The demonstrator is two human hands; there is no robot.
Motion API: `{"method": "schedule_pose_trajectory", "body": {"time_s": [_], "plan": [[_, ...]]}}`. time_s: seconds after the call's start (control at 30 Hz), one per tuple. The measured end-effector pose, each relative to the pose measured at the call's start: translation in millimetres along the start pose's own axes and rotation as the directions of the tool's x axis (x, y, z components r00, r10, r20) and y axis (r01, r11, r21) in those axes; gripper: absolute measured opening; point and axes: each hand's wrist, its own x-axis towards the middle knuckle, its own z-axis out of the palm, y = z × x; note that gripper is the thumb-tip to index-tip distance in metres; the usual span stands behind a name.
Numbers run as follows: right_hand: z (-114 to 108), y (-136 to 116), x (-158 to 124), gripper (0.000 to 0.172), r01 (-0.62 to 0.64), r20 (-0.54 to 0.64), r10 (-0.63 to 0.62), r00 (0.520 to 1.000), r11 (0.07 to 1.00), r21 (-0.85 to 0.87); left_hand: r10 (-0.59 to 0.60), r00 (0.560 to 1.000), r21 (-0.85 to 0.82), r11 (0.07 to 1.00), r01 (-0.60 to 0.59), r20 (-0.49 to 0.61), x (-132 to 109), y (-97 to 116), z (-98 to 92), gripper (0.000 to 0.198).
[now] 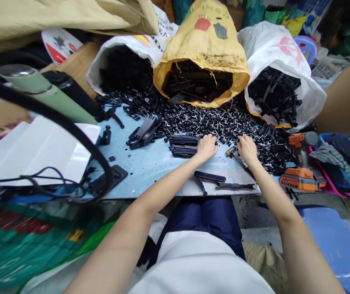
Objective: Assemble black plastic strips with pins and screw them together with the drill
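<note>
My left hand (207,147) rests on the pale blue table (150,167), fingers curled at the near edge of a pile of small black screws (212,120); what it pinches is hidden. My right hand (247,148) lies just to the right, fingers curled down into the same pile. A screwdriver (235,157) lies between and under the hands. A stack of flat black plastic parts (183,145) sits left of my left hand. Two loose black strips (220,181) lie near the table's front edge.
Three open sacks of black plastic parts stand at the back: white (122,69), yellow (204,61), white (281,81). An orange cordless drill (299,163) lies right. A green cylinder (44,94), white sheet (34,149) and black cable (70,126) fill the left. A blue stool (331,237) stands lower right.
</note>
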Motion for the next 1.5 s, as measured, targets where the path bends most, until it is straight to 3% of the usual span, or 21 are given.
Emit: {"method": "schedule_pose_trajectory", "body": {"time_s": [0.07,0.13,0.2,0.27,0.37,0.47,0.57,0.67,0.77,0.9,1.0,1.13,1.27,1.4,1.5], "plan": [[0.9,-7.3,23.7,0.036,-0.071,-0.006,0.071,0.997,0.997,-0.012,-0.090,0.994,-0.230,0.970,0.075,-0.057,-10.2,-4.9,-8.5,0.011],[1.2,-13.0,40.0,0.036,-0.103,0.023,0.103,0.994,0.995,-0.011,-0.218,0.974,-0.466,0.868,0.169,-0.053,-15.7,-10.5,-17.0,0.008],[0.0,-15.5,48.8,0.035,-0.100,0.064,0.100,0.993,0.995,-0.003,-0.372,0.927,-0.684,0.666,0.298,0.042,-18.2,-14.8,-25.0,0.008],[-2.2,-14.5,49.7,0.033,-0.095,0.075,0.093,0.993,0.995,0.021,-0.478,0.856,-0.819,0.400,0.412,0.197,-22.0,-17.5,-32.9,0.010],[-2.1,-8.3,35.2,0.030,-0.062,-0.004,0.063,0.998,0.986,0.153,-0.471,0.796,-0.873,0.102,0.477,0.380,-39.2,-21.4,-44.5,0.012],[5.4,-2.3,3.7,0.024,0.062,-0.095,-0.027,0.995,0.918,0.392,-0.392,0.772,-0.852,-0.068,0.519,0.501,-70.1,-26.8,-52.4,0.012],[12.7,-2.2,-33.4,0.027,0.160,-0.089,-0.133,0.987,0.793,0.587,-0.363,0.704,-0.788,-0.183,0.588,0.610,-99.0,-30.6,-53.6,0.011],[10.3,-7.5,-61.8,0.036,0.191,-0.115,-0.154,0.981,0.721,0.666,-0.371,0.668,-0.757,-0.199,0.622,0.646,-114.0,-30.9,-50.5,0.009],[1.2,-14.1,-77.9,0.042,0.170,-0.131,-0.110,0.985,0.689,0.705,-0.406,0.668,-0.767,-0.152,0.623,0.623,-116.8,-29.8,-48.0,0.009],[-6.8,-20.7,-88.8,0.041,0.094,0.000,-0.144,0.990,0.640,0.763,-0.415,0.669,-0.753,-0.064,0.654,0.617,-113.6,-29.0,-48.1,0.010],[-9.2,-23.2,-92.7,0.033,0.114,0.046,-0.209,0.977,0.688,0.717,-0.434,0.682,-0.753,0.013,0.658,0.589,-111.9,-28.5,-48.2,0.011],[-17.1,-26.7,-93.7,0.017,0.156,0.118,-0.264,0.957,0.817,0.556,-0.448,0.715,-0.757,0.120,0.642,0.536,-112.5,-27.0,-45.6,0.013],[-30.4,-36.3,-90.5,0.014,0.205,0.246,-0.305,0.920,0.909,0.362,-0.471,0.751,-0.766,0.212,0.606,0.463,-112.2,-24.4,-40.7,0.014],[-32.0,-47.2,-87.2,0.015,0.285,0.308,-0.355,0.882,0.925,0.251,-0.478,0.757,-0.780,0.207,0.591,0.447,-110.6,-22.8,-36.6,0.023],[-16.3,-47.7,-92.7,0.015,0.325,0.248,-0.388,0.888,0.910,0.258,-0.494,0.741,-0.777,0.187,0.602,0.455,-110.8,-23.4,-33.9,0.020]]}}
